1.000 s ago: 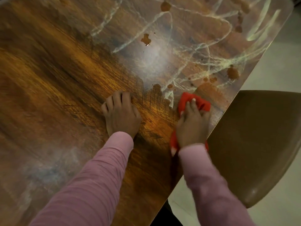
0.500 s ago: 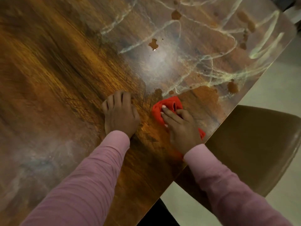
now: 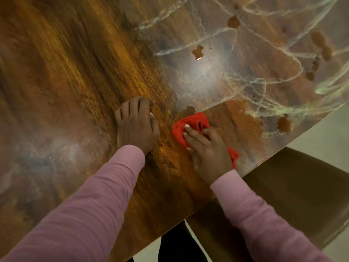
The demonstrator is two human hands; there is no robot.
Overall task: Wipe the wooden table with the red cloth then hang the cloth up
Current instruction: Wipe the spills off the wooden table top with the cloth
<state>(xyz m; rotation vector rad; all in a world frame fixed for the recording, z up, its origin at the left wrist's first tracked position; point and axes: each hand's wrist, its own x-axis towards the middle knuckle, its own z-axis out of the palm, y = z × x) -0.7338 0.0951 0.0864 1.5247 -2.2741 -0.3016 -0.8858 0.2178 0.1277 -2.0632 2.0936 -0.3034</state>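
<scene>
The wooden table (image 3: pixel 75 76) fills most of the view, with whitish smears and brown stains (image 3: pixel 233 21) across its far right part. The crumpled red cloth (image 3: pixel 190 125) lies on the table near its right edge. My right hand (image 3: pixel 207 154) presses down on the cloth, fingers spread over it, pointing up and left. My left hand (image 3: pixel 135 125) rests flat on the bare wood just left of the cloth, fingers together, holding nothing. Both arms wear pink sleeves.
A brown chair seat (image 3: pixel 294 195) sits just beyond the table's right edge, below the cloth. Pale floor (image 3: pixel 324 133) shows past the table edge. A brown stain (image 3: pixel 284 123) lies near the edge, right of the cloth.
My right hand has slid the red cloth leftward from the table's right edge toward my left hand. The left hand has stayed in place.
</scene>
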